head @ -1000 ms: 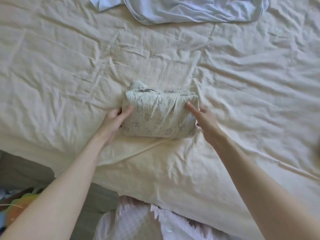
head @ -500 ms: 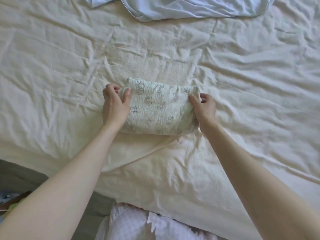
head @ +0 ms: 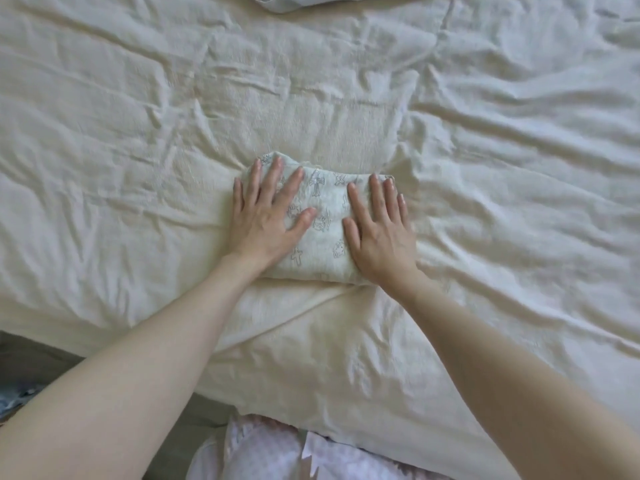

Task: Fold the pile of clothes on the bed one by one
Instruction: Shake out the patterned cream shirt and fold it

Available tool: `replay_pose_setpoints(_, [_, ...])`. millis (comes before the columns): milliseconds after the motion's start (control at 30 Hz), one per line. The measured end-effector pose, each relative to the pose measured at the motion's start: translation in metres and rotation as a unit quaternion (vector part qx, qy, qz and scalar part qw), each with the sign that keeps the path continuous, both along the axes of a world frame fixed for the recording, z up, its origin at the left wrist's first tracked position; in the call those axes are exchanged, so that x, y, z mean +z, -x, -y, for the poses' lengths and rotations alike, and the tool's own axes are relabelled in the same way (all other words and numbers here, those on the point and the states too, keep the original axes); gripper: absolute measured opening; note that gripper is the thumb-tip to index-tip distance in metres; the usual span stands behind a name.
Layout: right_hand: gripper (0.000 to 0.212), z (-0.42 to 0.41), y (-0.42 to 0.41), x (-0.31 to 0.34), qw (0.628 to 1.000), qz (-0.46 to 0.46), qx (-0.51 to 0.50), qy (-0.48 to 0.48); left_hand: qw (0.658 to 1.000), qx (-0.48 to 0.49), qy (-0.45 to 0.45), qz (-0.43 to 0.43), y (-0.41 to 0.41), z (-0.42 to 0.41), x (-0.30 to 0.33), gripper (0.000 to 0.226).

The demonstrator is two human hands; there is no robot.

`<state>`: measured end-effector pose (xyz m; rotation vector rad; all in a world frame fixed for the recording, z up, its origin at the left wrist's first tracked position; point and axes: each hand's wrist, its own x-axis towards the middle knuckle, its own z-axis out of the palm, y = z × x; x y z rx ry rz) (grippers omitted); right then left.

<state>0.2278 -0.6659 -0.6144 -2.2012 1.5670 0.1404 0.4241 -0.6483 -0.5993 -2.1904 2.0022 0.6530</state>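
A small folded garment (head: 323, 220), pale green with grey printed figures, lies as a compact bundle in the middle of the bed. My left hand (head: 265, 216) rests flat on its left half, fingers spread. My right hand (head: 379, 230) lies flat on its right half, fingers together and pointing away from me. Neither hand grips the cloth; both palms press down on it. Only the strip between the hands and the near edge of the bundle shows.
The wrinkled cream bedsheet (head: 485, 168) covers the whole bed. A light blue garment (head: 304, 1) lies at the far top edge, mostly out of frame. The bed's near edge (head: 104, 355) runs at bottom left, with the floor beyond and my pink-patterned clothing (head: 277, 452) below.
Both hands let go of the bundle's sides and moved on top of it, palms flat. The view shifted so that the blue garment has slid almost out at the top.
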Motion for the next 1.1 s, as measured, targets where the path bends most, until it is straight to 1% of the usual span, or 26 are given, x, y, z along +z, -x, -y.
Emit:
replay_pose_setpoints(100, [0.055,-0.001,-0.001,-0.013,0.999,-0.029,0.011,0.008,0.998,-0.003,-0.015,0.054,0.009,-0.002,-0.008,0.069])
replay_pose_setpoints(200, [0.056,0.005,-0.003,-0.01,0.998,-0.061,0.019,-0.018,0.993,-0.005,-0.081,0.084,0.01,0.009,-0.002,0.067])
replay_pose_setpoints(267, [0.057,0.01,-0.003,-0.001,0.997,-0.062,0.025,-0.042,0.989,-0.014,-0.128,0.077,0.009,0.018,0.005,0.066])
replay_pose_setpoints(333, [0.057,0.015,0.0,0.009,0.996,-0.039,0.022,-0.08,0.987,-0.017,-0.154,0.043,0.007,0.021,0.014,0.066])
replay_pose_setpoints(367, [0.056,0.016,0.003,0.015,0.995,-0.016,0.019,-0.098,0.988,-0.015,-0.15,0.023,0.005,0.02,0.018,0.065])
replay_pose_setpoints(467, [0.051,0.017,0.012,0.035,0.989,0.07,-0.007,-0.133,0.995,-0.001,-0.079,-0.059,-0.005,0.006,0.031,0.056])
replay_pose_setpoints(533, [0.044,0.016,0.019,0.046,0.981,0.13,-0.062,-0.128,0.992,0.04,-0.032,-0.116,-0.01,-0.004,0.037,0.053])
replay_pose_setpoints(567, [0.039,0.015,0.022,0.051,0.97,0.169,-0.127,-0.122,0.987,0.073,-0.01,-0.144,-0.011,-0.009,0.04,0.052])
replay_pose_setpoints(600, [0.034,0.016,0.025,0.056,0.946,0.206,-0.219,-0.124,0.979,0.113,0.012,-0.172,-0.012,-0.012,0.042,0.052])
replay_pose_setpoints(633, [0.03,0.018,0.028,0.06,0.905,0.238,-0.323,-0.143,0.968,0.154,0.031,-0.198,-0.014,-0.013,0.044,0.052])
replay_pose_setpoints(667, [0.028,0.022,0.031,0.062,0.852,0.265,-0.414,-0.182,0.955,0.194,0.042,-0.219,-0.017,-0.013,0.045,0.053])
replay_pose_setpoints(700, [0.025,0.027,0.035,0.063,0.798,0.287,-0.473,-0.24,0.942,0.234,0.042,-0.235,-0.019,-0.013,0.046,0.054])
replay_pose_setpoints(733, [0.021,0.032,0.039,0.063,0.753,0.302,-0.497,-0.308,0.928,0.277,0.032,-0.246,-0.022,-0.012,0.045,0.056])
replay_pose_setpoints(767, [0.018,0.036,0.041,0.064,0.719,0.312,-0.5,-0.369,0.91,0.323,0.014,-0.26,-0.024,-0.01,0.044,0.058])
replay_pose_setpoints(800, [0.019,0.041,0.043,0.064,0.697,0.313,-0.495,-0.413,0.883,0.373,-0.011,-0.285,-0.026,-0.007,0.043,0.058])
replay_pose_setpoints(833, [0.023,0.044,0.045,0.063,0.687,0.307,-0.49,-0.44,0.847,0.421,-0.038,-0.323,-0.026,-0.005,0.043,0.057])
replay_pose_setpoints(867, [0.028,0.047,0.046,0.061,0.684,0.298,-0.486,-0.455,0.809,0.459,-0.063,-0.362,-0.025,-0.003,0.042,0.055])
replay_pose_setpoints(900, [0.03,0.049,0.046,0.059,0.681,0.29,-0.483,-0.468,0.781,0.48,-0.083,-0.391,-0.026,-0.001,0.042,0.053])
replay_pose_setpoints(933, [0.03,0.052,0.047,0.056,0.674,0.285,-0.481,-0.482,0.765,0.488,-0.097,-0.409,-0.027,0.001,0.041,0.051])
replay_pose_setpoints(1000, [0.029,0.055,0.047,0.053,0.654,0.28,-0.481,-0.513,0.744,0.496,-0.117,-0.433,-0.031,0.005,0.041,0.049])
replay_pose_setpoints(1100, [0.027,0.055,0.048,0.053,0.633,0.286,-0.487,-0.529,0.728,0.497,-0.134,-0.453,-0.035,0.006,0.046,0.043])
